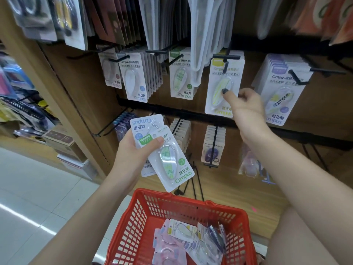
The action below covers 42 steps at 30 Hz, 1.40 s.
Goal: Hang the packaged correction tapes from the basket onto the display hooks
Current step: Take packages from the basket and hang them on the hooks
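Head view: our right hand (246, 104) pinches the yellow pack (221, 87) hanging on its hook (226, 57), seating it. Our left hand (133, 150) grips the green pack (172, 163) and others, staged for hanging. Remaining packs lie in the basket (133, 217).

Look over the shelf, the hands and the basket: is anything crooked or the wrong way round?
Yes. In the left hand, the blue pack sits upside down behind the tilted green pack. The yellow pack pinched by the right hand hangs slanted on its hook.
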Each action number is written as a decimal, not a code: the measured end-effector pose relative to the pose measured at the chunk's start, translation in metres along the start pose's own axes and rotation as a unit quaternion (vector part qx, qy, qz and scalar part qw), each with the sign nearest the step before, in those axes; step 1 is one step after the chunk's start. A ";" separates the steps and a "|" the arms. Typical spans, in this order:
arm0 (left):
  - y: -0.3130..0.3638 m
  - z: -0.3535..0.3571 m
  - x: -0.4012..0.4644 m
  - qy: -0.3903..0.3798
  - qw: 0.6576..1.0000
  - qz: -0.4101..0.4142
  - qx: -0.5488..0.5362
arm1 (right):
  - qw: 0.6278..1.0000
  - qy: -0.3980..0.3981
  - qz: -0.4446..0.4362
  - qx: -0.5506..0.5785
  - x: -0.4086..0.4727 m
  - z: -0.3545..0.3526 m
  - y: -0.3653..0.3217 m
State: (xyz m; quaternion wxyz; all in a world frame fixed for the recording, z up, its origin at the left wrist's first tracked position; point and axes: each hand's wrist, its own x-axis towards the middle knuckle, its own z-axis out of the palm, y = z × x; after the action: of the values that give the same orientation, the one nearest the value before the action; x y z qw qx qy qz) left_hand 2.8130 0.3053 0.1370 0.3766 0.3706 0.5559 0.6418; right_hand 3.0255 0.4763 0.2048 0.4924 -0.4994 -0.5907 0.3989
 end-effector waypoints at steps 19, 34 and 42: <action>0.017 -0.005 0.001 0.051 0.999 0.011 0.005 | 0.934 -0.353 0.048 0.002 -0.128 0.059 0.014; 0.026 -0.038 0.005 0.069 0.996 0.012 -0.056 | 0.941 -0.280 0.048 0.182 -0.122 0.091 0.010; 0.043 -0.062 0.004 0.042 0.988 0.102 0.112 | 0.937 -0.258 -0.006 0.236 -0.098 0.088 -0.012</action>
State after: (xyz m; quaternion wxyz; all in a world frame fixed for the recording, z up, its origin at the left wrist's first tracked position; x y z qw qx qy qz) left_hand 2.7527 0.2779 0.1729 0.2419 0.4373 0.5989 0.6258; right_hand 2.9384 0.3797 0.1815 0.4295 -0.2456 -0.5894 0.6387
